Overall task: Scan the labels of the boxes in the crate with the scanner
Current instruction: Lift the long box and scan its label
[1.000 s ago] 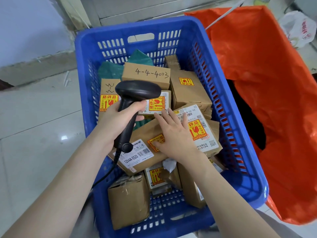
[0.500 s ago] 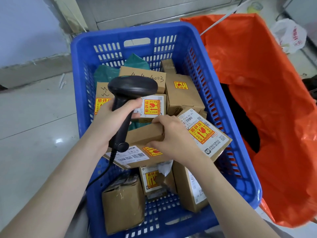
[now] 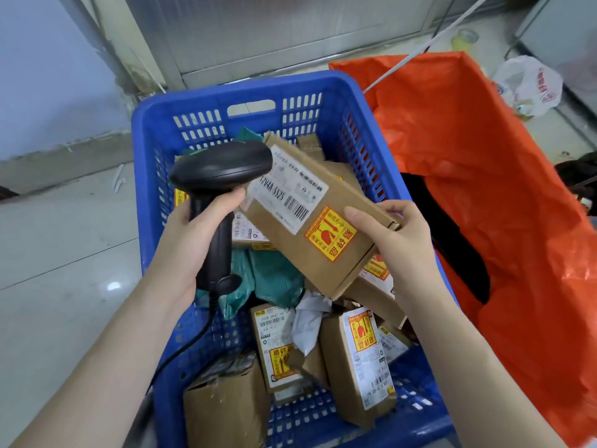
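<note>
A blue slatted crate (image 3: 361, 130) holds several brown cardboard boxes with white barcode labels and yellow-red fragile stickers. My right hand (image 3: 400, 240) grips one long box (image 3: 326, 250) by its right end and holds it tilted above the others, its white label (image 3: 287, 192) facing up. My left hand (image 3: 190, 247) is closed around the handle of a black corded scanner (image 3: 219, 176). The scanner's head sits just left of the label, touching or almost touching the box's upper left corner.
Green plastic mailers (image 3: 274, 276) and crumpled white paper (image 3: 307, 321) lie among the boxes in the crate. An orange plastic sack (image 3: 484, 189) stands open right beside the crate. A white shopping bag (image 3: 529, 85) lies on the tiled floor (image 3: 58, 253) at the far right.
My right hand has closed on the long box and lifted it out of the pile, turning its label up toward the scanner. The scanner stayed in my left hand.
</note>
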Available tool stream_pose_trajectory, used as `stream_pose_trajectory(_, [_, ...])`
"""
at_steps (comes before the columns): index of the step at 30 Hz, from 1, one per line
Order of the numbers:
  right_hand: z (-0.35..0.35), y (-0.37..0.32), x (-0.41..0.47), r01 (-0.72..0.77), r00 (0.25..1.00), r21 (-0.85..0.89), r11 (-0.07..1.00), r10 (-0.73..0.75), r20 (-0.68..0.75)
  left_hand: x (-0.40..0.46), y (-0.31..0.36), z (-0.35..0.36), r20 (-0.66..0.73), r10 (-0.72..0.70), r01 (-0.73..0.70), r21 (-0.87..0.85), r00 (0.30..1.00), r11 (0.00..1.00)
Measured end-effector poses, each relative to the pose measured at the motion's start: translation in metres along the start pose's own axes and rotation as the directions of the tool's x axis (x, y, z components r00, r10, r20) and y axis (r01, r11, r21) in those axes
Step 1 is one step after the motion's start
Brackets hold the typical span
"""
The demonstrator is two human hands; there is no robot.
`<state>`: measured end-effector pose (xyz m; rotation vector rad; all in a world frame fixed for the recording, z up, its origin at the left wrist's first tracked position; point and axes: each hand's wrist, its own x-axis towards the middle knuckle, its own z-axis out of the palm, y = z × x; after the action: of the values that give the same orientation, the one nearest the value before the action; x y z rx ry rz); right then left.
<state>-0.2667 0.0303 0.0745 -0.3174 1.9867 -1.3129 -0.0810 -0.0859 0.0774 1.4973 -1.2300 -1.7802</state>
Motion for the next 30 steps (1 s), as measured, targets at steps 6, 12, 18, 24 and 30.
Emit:
stream_pose_trajectory(6, [-0.002,0.0,0.001,-0.144,0.987,0.221,0.965,0.124,0.105,-0.002,-0.005,0.012,0.01,-0.051,0.051,-0.019,0.999,0.999])
stream_pose_trajectory(12, [-0.004,0.001,-0.001,-0.152,0.952,0.171,0.973,0.097,0.291,-0.005,0.002,0.02,0.045,-0.12,0.122,-0.046,0.992,0.991])
stream_pose_trajectory(18, [-0.009,0.002,-0.003,-0.121,0.879,0.037,0.992,0.09,0.469,-0.008,0.004,0.024,0.053,-0.066,0.068,-0.043,0.996,0.997])
stream_pose_trajectory(24, [-0.016,-0.002,-0.003,-0.169,0.853,0.048,0.984,0.122,0.507,-0.008,0.0,0.025,0.089,-0.048,0.044,0.043,0.995,0.998])
stream_pose_trajectory(30, [-0.021,-0.001,0.0,-0.149,0.885,0.036,0.988,0.117,0.45,-0.014,-0.001,0.031,0.209,-0.037,0.006,0.147,0.977,0.989])
